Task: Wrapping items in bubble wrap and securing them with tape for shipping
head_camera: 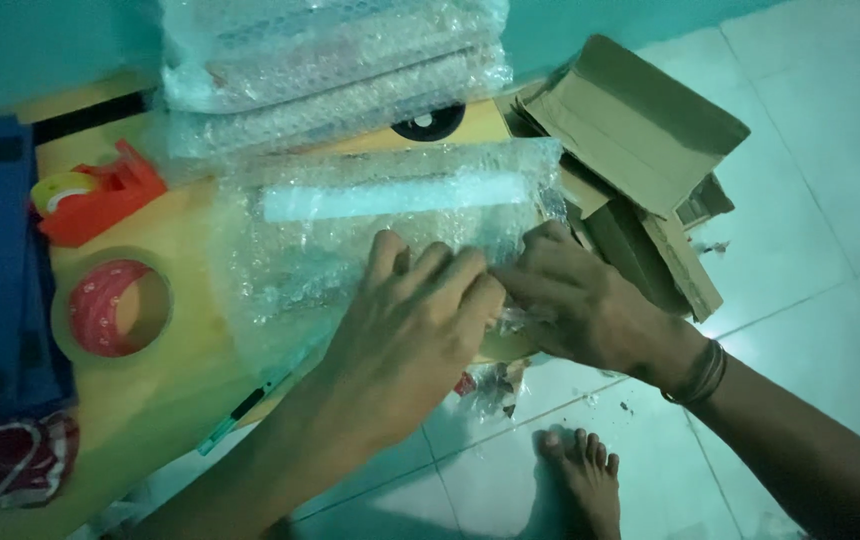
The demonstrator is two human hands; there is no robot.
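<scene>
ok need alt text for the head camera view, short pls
Two bare hands, left hand and right hand, press a bubble-wrapped package on a yellow table, beside a tape roll, an orange tape dispenser and cardboard boxes.

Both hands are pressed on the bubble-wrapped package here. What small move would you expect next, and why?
Probably the right hand folds the loose wrap edge down while the left hand keeps pressing. Both hands lie flat on the bubble-wrapped package, meeting at its near right edge, where the wrap looks bunched and unsealed. The tape dispenser and tape roll sit untouched to the left, so taping seems a step further off.
</scene>
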